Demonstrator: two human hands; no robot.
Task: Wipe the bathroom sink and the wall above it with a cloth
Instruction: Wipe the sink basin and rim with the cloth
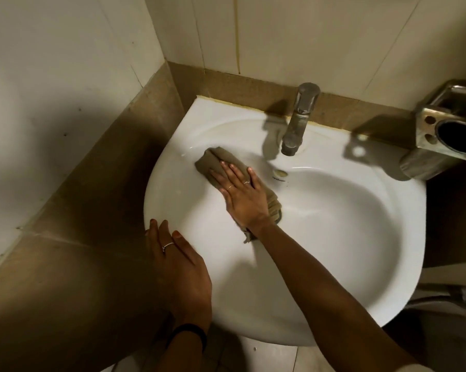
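Sink (347, 210): white glazed ceramic, rounded bowl, glossy, set into a corner of tiled wall (320, 36). Cloth (215, 163): olive-brown, soft, folded and creased, lying on the bowl's left inner slope, pressed flat under the right hand (242, 196), whose fingers are spread open upon it rather than clenched. Left hand (178, 264): laid flat on the sink's left rim, fingers extended, nothing grasped. Tap (298, 119): dull metal, cylindrical, standing behind the bowl. Holder (446, 135): tarnished metal, boxy, at the right, possibly for toothbrushes.
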